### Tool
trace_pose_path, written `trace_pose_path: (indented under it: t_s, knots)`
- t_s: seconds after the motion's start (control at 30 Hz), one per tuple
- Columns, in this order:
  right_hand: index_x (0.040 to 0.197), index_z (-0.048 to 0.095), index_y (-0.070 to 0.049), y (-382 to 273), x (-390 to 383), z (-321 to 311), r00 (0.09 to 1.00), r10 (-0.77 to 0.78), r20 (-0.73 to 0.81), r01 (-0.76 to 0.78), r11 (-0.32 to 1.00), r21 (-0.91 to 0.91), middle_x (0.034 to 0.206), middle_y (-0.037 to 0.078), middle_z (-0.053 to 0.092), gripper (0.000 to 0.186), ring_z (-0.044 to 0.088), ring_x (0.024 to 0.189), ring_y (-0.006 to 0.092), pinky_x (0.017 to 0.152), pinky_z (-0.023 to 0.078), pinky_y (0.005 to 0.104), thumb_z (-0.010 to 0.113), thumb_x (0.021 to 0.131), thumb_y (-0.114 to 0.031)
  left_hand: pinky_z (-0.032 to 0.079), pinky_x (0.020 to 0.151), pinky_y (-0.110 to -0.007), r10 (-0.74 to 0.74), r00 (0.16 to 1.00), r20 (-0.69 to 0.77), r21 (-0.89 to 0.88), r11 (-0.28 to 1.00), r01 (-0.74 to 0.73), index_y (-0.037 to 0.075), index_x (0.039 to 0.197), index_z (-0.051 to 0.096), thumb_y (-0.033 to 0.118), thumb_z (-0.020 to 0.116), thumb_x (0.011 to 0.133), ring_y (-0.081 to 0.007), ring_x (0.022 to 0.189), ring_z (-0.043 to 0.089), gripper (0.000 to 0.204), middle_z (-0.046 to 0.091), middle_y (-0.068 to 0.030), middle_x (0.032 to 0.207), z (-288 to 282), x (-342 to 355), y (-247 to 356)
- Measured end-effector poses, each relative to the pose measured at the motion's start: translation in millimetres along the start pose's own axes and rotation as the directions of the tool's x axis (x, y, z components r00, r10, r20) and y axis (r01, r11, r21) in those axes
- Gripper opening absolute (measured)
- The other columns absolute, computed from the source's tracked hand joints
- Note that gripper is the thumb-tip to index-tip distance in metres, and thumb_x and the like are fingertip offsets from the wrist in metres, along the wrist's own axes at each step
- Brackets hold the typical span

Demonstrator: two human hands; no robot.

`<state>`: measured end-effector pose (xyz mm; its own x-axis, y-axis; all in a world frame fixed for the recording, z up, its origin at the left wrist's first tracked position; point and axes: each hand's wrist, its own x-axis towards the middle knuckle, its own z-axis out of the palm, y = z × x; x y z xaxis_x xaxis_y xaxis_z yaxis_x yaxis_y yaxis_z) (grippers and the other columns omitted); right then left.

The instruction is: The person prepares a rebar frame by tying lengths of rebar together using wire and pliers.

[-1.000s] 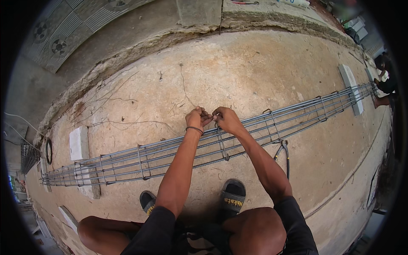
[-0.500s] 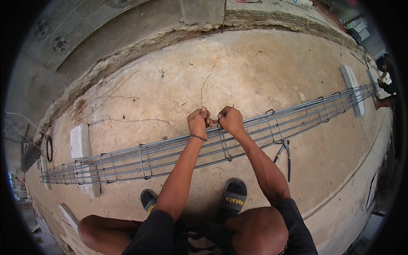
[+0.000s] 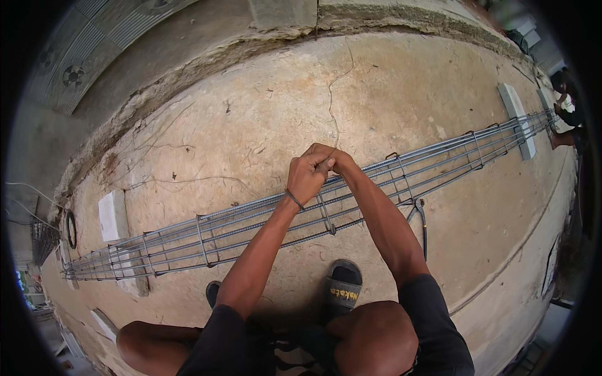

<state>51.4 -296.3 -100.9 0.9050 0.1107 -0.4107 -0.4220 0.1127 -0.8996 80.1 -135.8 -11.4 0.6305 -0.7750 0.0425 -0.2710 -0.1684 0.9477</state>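
Observation:
A long cage of steel reinforcing bars (image 3: 202,241) with square stirrups lies slantwise before me. Both hands meet over its far edge, close to the top of a stirrup (image 3: 326,213). My left hand (image 3: 306,178) is closed, thumb pressed to fingers, pinching a thin tie wire (image 3: 331,94) whose loose length trails away over the concrete. Against it, my right hand (image 3: 335,160) is curled; its fingertips are partly hidden behind the left, so what they grip cannot be made out. A pair of pliers (image 3: 425,235) rests by the cage, right of my right forearm.
White blocks (image 3: 113,216) support the cage at left, and another block (image 3: 517,122) supports it at right. At the far right end another person (image 3: 567,116) crouches by the bars. A wire coil (image 3: 71,229) lies far left. My sandalled foot (image 3: 343,288) is near the cage.
My hands have come together, the left moving right and across to the right hand. The wire's trailing length has swung right with it. The view has shifted slightly.

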Motion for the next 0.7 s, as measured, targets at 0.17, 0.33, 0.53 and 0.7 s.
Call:
trace_pose_path:
  t_s: [0.17, 0.33, 0.53, 0.7]
  knots:
    - [0.07, 0.057, -0.001, -9, 5, 28, 0.972, 0.123, -0.202, -0.124, 0.992, 0.01, 0.06, 0.004, 0.057, 0.014, 0.053, 0.05, 0.0132, 0.042, 0.039, 0.0306, 0.068, 0.075, 0.005, 0.048, 0.053, -0.029, -0.196, 0.966, 0.168, 0.04, 0.98, 0.192, -0.003, 0.09, 0.074, 0.016, 0.07, 0.092, -0.011, 0.058, 0.059, 0.019, 0.067, -0.0076, 0.066, -21, 44, -8]
    - [0.079, 0.068, 0.004, -14, -19, 13, 0.941, 0.05, -0.333, -0.071, 0.996, -0.051, 0.065, 0.008, 0.065, 0.011, 0.058, 0.053, 0.0141, 0.047, 0.046, 0.0289, 0.075, 0.074, -0.002, 0.053, 0.077, -0.031, 0.005, 0.91, 0.415, -0.105, 0.994, 0.043, 0.0, 0.095, 0.075, 0.018, 0.078, 0.084, -0.014, 0.087, 0.066, 0.021, 0.072, -0.0104, 0.09, -48, 32, -26]
    - [0.106, 0.068, 0.001, -49, -58, 21, 0.834, -0.027, -0.551, 0.091, 0.992, 0.09, 0.084, 0.009, 0.07, 0.023, 0.065, 0.069, 0.0137, 0.064, 0.055, 0.0278, 0.062, 0.098, -0.02, 0.052, 0.079, -0.033, 0.038, 0.835, 0.549, 0.17, 0.973, -0.155, 0.001, 0.094, 0.075, 0.011, 0.073, 0.083, -0.0241, 0.086, 0.068, 0.014, 0.072, -0.0121, 0.09, -68, 22, -43]
    - [0.104, 0.067, 0.003, -57, -69, 51, 0.936, -0.119, -0.331, 0.075, 0.987, -0.143, 0.085, 0.009, 0.069, 0.022, 0.066, 0.075, 0.0135, 0.067, 0.056, 0.0283, 0.066, 0.095, -0.018, 0.053, 0.068, -0.043, 0.061, 0.896, 0.441, 0.56, 0.761, -0.327, 0.001, 0.079, 0.073, 0.013, 0.068, 0.08, -0.0357, 0.071, 0.067, 0.013, 0.068, -0.0197, 0.074, -60, 14, -41]
